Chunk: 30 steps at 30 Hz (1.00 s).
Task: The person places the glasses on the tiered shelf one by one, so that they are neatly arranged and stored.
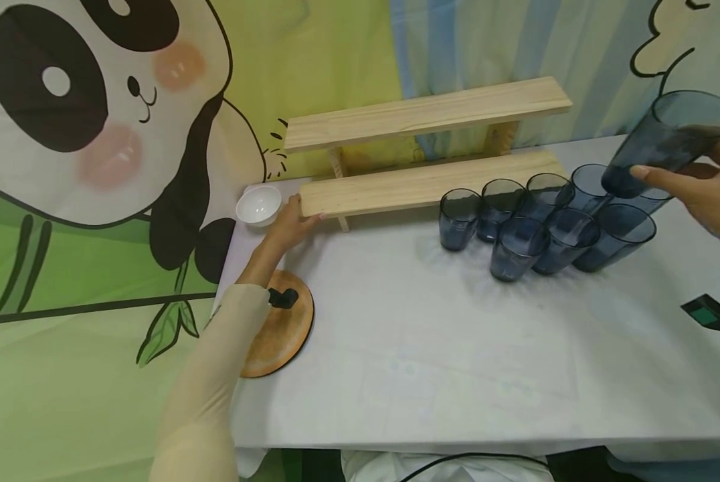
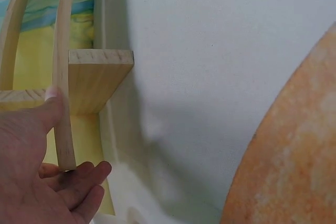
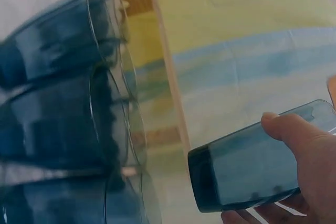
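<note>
My left hand [image 1: 289,224] grips the left end of the lower board of a two-tier wooden shelf [image 1: 396,188]. In the left wrist view the thumb [image 2: 51,106] lies on one face of the board and the fingers [image 2: 79,184] come round its end. Up at the right, my right hand [image 1: 712,177] holds a blue-tinted glass tumbler [image 1: 649,144], raised above a cluster of similar tumblers [image 1: 519,248] standing on the table. The right wrist view shows the thumb along the side of the held tumbler [image 3: 252,166], other fingers partly hidden beneath it.
A small white bowl [image 1: 257,207] stands at the shelf's left end. Nearer the front left, a round brown board [image 1: 290,328] lies partly under my left forearm. The white table [image 1: 420,361] ends at a printed panda curtain [image 1: 348,60] behind and to the left.
</note>
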Motion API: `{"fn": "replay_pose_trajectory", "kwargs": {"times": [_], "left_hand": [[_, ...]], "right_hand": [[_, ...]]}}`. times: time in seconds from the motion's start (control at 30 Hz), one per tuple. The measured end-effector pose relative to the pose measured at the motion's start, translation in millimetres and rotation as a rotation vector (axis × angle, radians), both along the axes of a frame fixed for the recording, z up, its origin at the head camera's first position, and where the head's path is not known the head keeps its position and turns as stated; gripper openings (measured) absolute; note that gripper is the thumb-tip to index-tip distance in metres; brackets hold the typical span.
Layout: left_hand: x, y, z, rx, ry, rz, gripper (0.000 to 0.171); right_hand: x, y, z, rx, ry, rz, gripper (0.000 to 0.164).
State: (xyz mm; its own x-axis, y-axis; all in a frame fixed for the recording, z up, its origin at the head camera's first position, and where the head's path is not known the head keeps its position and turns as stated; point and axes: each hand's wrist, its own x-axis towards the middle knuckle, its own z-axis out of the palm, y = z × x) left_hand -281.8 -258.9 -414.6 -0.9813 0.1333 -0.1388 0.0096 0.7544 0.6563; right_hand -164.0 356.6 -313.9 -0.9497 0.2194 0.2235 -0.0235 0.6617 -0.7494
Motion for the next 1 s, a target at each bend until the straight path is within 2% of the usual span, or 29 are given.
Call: {"fn": "replay_pose_trajectory", "kwargs": {"times": [0.03,0.1,0.27,0.37,0.57,0.8,1.0], "left_hand": [[-0.1,0.0,0.0,-0.001,0.000,0.003,0.092],[-0.4,0.2,0.2,0.001,0.000,0.010,0.091],[-1.7,2.2,2.6,-0.003,-0.016,0.020,0.092],[-3.2,4.0,3.6,-0.008,-0.028,0.024,0.092],[-4.4,3.1,2.7,-0.012,-0.033,0.036,0.093],[-0.4,2.3,2.8,0.003,-0.019,0.041,0.093],[0.2,4.8,1.8,0.010,-0.020,0.039,0.092]], "right_hand": [[-3.7,-8.0,1.1,-0.016,-0.033,0.030,0.070],[-9.4,-24.0,4.9,0.016,-0.101,0.067,0.073],[-29.7,-53.3,14.6,0.012,-0.119,0.214,0.075],[-41.1,-70.3,19.8,-0.008,-0.152,0.283,0.080],[-64.8,-98.8,26.4,-0.020,-0.198,0.393,0.076],[-89.6,-134.5,29.1,-0.051,-0.195,0.466,0.079],[-104.7,-162.2,27.3,-0.084,-0.194,0.528,0.083]]}}
